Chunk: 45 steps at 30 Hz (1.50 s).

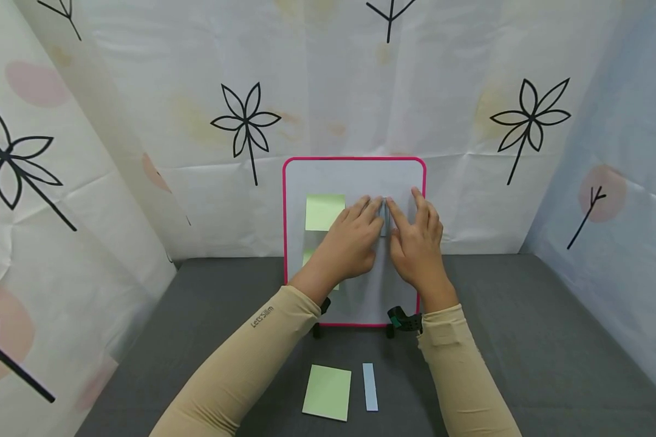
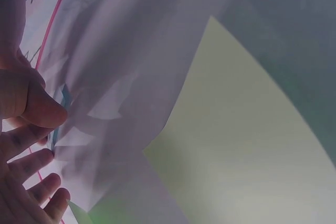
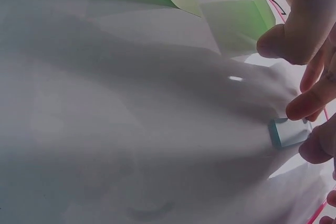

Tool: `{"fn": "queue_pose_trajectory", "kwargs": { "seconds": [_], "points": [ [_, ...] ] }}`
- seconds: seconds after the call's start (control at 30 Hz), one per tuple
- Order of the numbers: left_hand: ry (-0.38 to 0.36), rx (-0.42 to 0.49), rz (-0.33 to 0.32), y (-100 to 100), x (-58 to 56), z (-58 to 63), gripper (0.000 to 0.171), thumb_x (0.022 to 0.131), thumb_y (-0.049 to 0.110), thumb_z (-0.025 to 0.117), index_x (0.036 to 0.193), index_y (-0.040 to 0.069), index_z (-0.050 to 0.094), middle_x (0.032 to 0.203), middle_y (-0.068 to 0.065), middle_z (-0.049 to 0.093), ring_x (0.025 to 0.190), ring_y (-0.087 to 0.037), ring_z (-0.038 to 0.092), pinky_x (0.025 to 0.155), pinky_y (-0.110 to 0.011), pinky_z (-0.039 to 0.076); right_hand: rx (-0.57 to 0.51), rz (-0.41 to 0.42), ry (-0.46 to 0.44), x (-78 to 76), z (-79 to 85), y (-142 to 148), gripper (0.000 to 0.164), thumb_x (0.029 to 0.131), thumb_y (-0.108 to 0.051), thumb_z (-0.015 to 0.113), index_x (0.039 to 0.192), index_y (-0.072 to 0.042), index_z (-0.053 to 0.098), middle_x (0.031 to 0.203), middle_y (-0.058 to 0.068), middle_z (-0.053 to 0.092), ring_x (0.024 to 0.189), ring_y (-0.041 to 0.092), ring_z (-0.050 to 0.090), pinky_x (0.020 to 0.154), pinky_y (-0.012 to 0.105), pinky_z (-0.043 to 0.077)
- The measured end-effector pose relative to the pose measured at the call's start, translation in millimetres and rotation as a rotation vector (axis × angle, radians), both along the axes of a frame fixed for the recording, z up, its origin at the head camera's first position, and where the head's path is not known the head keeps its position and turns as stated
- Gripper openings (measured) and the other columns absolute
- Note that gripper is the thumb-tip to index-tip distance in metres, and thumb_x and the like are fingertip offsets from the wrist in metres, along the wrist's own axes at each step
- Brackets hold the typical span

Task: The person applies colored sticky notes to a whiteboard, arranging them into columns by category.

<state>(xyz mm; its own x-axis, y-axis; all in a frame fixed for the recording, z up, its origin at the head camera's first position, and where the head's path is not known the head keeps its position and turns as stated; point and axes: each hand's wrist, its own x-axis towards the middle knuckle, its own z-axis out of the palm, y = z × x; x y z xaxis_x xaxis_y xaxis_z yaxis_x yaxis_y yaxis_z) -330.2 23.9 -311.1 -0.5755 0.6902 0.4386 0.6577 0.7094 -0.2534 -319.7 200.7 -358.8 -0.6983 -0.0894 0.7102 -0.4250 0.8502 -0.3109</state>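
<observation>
A narrow light-blue sticky note is on a white board with a pink frame, between the two hands. My left hand reaches up from the left, its fingertips at the note's upper end. From the other side my right hand touches near its top with an extended index finger, the other fingers spread upward. In the right wrist view, fingertips press at the blue note's edges, and its near end stands slightly off the board. A green sticky note is on the board beside the left hand.
Below it, a second green note is mostly hidden by the left hand and wrist. On the dark grey table before the board lie a green sticky pad and a blue strip. Patterned cloth hangs behind and beside the table.
</observation>
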Motion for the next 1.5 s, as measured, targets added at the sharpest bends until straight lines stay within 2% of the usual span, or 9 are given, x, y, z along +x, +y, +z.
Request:
{"fn": "queue_pose_trajectory", "kwargs": {
  "seconds": [0.5, 0.63, 0.87, 1.2, 1.5],
  "points": [
    [-0.018, -0.005, 0.012, 2.4, -1.0, -2.5, 0.027, 0.098, 0.016, 0.058, 0.120, 0.009, 0.071, 0.168, -0.013, 0.043, 0.157, -0.036, 0.037, 0.123, -0.051, 0.041, 0.015, -0.020, -0.009, -1.3, -2.0, 0.0, 0.054, 0.108, -0.020, 0.046, 0.162, -0.019, 0.047, 0.176, 0.020, 0.009, 0.151, 0.046, 0.021, 0.114, 0.068, 0.025],
    [-0.012, 0.000, 0.013, 2.3, -0.7, -2.6, 0.024, 0.097, 0.016, 0.059, 0.116, 0.008, 0.071, 0.167, -0.013, 0.045, 0.157, -0.036, 0.038, 0.121, -0.051, 0.042, 0.019, -0.030, 0.003, -1.8, -2.2, -0.3, 0.054, 0.108, -0.021, 0.045, 0.162, -0.019, 0.047, 0.175, 0.021, 0.010, 0.150, 0.046, 0.022, 0.112, 0.069, 0.026],
    [-0.002, -0.001, 0.022, 1.0, 0.8, -2.9, 0.031, 0.097, 0.015, 0.057, 0.125, 0.006, 0.069, 0.167, -0.014, 0.045, 0.157, -0.036, 0.039, 0.122, -0.051, 0.042, 0.007, -0.054, 0.028, -1.1, -1.5, 2.0, 0.055, 0.105, -0.019, 0.049, 0.160, -0.019, 0.050, 0.174, 0.021, 0.014, 0.148, 0.046, 0.023, 0.111, 0.068, 0.026],
    [0.007, -0.003, 0.017, 1.0, 0.8, -3.7, 0.018, 0.097, 0.014, 0.058, 0.110, 0.008, 0.068, 0.169, -0.013, 0.041, 0.156, -0.037, 0.038, 0.120, -0.051, 0.044, 0.036, -0.046, -0.004, -0.2, -1.2, 0.5, 0.055, 0.108, -0.020, 0.046, 0.163, -0.025, 0.046, 0.176, 0.020, 0.008, 0.151, 0.046, 0.020, 0.113, 0.068, 0.025],
    [-0.002, 0.003, 0.024, 1.4, -0.5, -4.1, 0.031, 0.094, 0.016, 0.062, 0.123, 0.007, 0.070, 0.167, -0.014, 0.044, 0.156, -0.037, 0.039, 0.122, -0.051, 0.042, 0.016, -0.058, 0.010, -0.9, -0.9, 1.9, 0.056, 0.103, -0.015, 0.046, 0.159, -0.020, 0.051, 0.175, 0.020, 0.010, 0.150, 0.046, 0.022, 0.112, 0.068, 0.026]
  ]
}}
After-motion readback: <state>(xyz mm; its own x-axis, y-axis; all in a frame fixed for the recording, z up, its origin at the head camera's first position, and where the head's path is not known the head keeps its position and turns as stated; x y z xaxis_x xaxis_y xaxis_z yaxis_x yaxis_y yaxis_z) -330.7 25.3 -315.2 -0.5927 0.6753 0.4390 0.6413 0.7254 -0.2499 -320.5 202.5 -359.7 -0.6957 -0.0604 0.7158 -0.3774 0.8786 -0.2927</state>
